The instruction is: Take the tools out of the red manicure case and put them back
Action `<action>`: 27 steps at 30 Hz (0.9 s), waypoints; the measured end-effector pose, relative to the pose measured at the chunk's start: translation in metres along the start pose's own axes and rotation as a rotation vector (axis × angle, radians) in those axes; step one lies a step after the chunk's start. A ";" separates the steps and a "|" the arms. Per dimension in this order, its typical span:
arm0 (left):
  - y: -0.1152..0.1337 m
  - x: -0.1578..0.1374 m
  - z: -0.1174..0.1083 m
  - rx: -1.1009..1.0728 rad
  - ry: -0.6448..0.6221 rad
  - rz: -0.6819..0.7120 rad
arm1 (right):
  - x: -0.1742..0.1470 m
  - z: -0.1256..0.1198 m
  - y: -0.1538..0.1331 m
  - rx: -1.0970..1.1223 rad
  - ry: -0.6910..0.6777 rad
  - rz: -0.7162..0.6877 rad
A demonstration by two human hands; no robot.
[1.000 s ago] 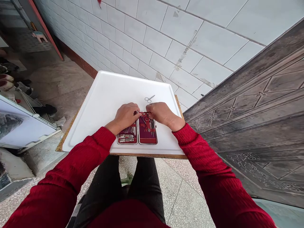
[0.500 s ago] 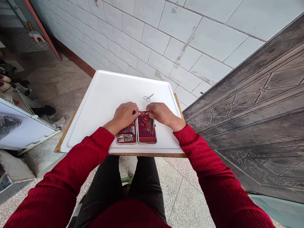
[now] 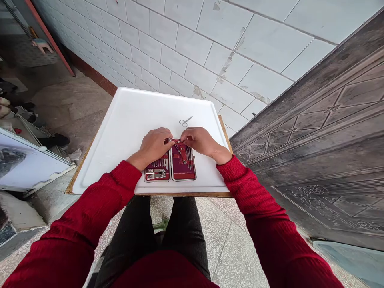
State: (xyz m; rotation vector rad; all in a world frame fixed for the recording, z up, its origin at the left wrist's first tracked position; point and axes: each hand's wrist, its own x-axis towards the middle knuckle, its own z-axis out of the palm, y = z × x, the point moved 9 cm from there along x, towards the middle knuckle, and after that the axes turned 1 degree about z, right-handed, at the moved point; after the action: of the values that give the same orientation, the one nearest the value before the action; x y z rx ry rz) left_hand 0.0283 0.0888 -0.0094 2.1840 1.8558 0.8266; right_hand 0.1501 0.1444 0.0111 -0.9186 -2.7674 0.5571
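An open manicure case (image 3: 183, 175) with a dark red lining lies on the white tabletop. Its left half holds nail clippers (image 3: 155, 174) and several slim metal tools; more tools sit under red straps in the right half. My left hand (image 3: 156, 145) is closed at the far edge of the left half, thumb reaching over the hinge. At the far edge of the right half, my right hand (image 3: 200, 142) has its fingers pinched together; whatever is between them is too small to make out. Beyond my hands lies a pair of small scissors (image 3: 185, 121).
The white tabletop (image 3: 120, 132) has a raised rim and rests on a brown board. A tiled wall (image 3: 180, 44) rises behind it. On the right stands a dark patterned panel (image 3: 300, 140); a white cabinet (image 3: 27, 156) is at the left.
My right hand has shifted slightly left along the far edge of the case, its fingers more bent. The whole view has drifted a little; the scissors stay put on the tabletop.
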 end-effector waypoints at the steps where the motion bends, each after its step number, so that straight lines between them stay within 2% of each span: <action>1: 0.000 0.000 0.000 -0.001 -0.004 -0.002 | 0.001 0.000 -0.001 -0.009 -0.003 0.011; 7: 0.000 0.000 0.000 -0.003 -0.007 -0.006 | -0.001 0.000 -0.007 -0.082 0.022 0.008; 12: -0.001 0.000 -0.001 0.009 -0.014 -0.005 | -0.006 0.003 0.004 0.100 0.096 0.022; 17: 0.000 0.000 -0.003 0.001 0.001 0.011 | -0.014 -0.020 0.037 0.339 0.347 0.142; 21: -0.002 0.002 -0.005 -0.021 0.005 -0.004 | -0.022 -0.040 0.077 0.308 0.545 0.267; 24: -0.005 0.002 -0.008 -0.038 0.024 -0.027 | -0.024 -0.041 0.097 0.184 0.545 0.368; 27: -0.009 0.003 -0.010 -0.039 0.027 -0.049 | -0.022 -0.034 0.098 0.154 0.442 0.401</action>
State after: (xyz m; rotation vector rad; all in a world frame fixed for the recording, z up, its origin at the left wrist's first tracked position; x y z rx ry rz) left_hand 0.0160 0.0915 -0.0044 2.1054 1.8811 0.8796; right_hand 0.2302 0.2142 0.0021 -1.3772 -2.1315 0.5351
